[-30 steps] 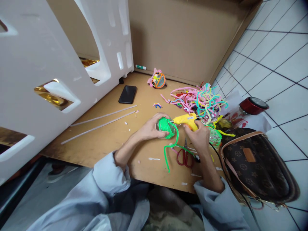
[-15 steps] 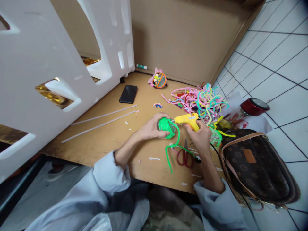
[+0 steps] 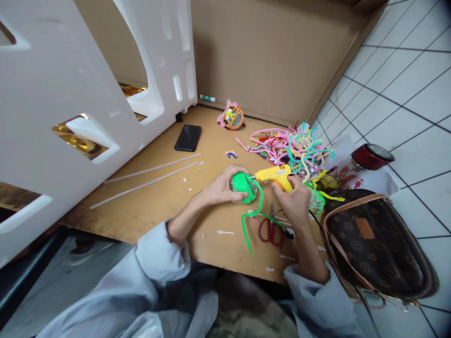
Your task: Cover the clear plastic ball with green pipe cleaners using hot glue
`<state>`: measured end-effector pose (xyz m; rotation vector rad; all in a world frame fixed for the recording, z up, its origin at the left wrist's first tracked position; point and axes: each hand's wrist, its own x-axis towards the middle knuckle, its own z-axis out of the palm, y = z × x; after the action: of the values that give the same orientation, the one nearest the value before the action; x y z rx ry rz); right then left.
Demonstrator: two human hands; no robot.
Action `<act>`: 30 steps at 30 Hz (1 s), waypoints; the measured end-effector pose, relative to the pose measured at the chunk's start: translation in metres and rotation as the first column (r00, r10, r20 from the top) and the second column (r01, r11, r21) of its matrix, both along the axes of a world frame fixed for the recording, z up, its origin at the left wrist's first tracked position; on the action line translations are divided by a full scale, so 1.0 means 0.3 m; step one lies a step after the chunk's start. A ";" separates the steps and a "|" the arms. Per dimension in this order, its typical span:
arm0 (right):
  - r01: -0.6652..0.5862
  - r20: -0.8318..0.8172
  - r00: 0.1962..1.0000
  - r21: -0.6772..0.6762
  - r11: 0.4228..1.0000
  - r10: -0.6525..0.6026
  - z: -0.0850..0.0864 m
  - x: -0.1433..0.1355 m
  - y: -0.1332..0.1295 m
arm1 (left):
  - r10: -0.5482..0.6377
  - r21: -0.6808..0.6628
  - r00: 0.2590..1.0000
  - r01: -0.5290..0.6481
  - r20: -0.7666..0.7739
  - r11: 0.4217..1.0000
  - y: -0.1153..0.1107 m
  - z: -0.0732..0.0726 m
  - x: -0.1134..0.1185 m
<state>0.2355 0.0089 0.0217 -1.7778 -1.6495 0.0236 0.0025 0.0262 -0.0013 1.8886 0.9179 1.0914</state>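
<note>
While our left fingers [image 3: 238, 168] pinch the green-wound clear piece [image 3: 244, 188] over the surface [image 3: 158, 206] | our right fingers [image 3: 278, 189] wrap the yellow glue gun [image 3: 272, 174] | gun's axis near 9-to-3, nozzle [image 3: 252, 177] at the piece's 2 o'clock; contact, we can't tell.

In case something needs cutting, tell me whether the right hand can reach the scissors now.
Probably not straight away: the right hand is full with the glue gun. Once freed, it likely could, since the scissors lie close by, their handles uncovered.
</note>
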 end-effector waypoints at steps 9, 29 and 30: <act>-0.010 -0.025 1.000 0.035 0.999 0.011 -0.006 0.008 0.003 | 0.002 0.019 1.000 -0.002 -0.006 1.000 0.002 -0.002 0.000; -0.011 -0.076 0.997 0.086 0.996 0.018 -0.010 0.012 0.001 | -0.012 0.019 1.000 0.011 0.024 1.000 0.011 -0.014 0.003; -0.008 -0.076 0.997 0.087 0.996 0.015 -0.010 0.012 0.000 | -0.012 0.019 1.000 0.012 0.027 1.000 0.011 -0.014 0.003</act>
<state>0.2391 0.0090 0.0188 -1.6817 -1.5822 0.0245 0.0035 0.0294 -0.0056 1.8876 0.8824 1.1200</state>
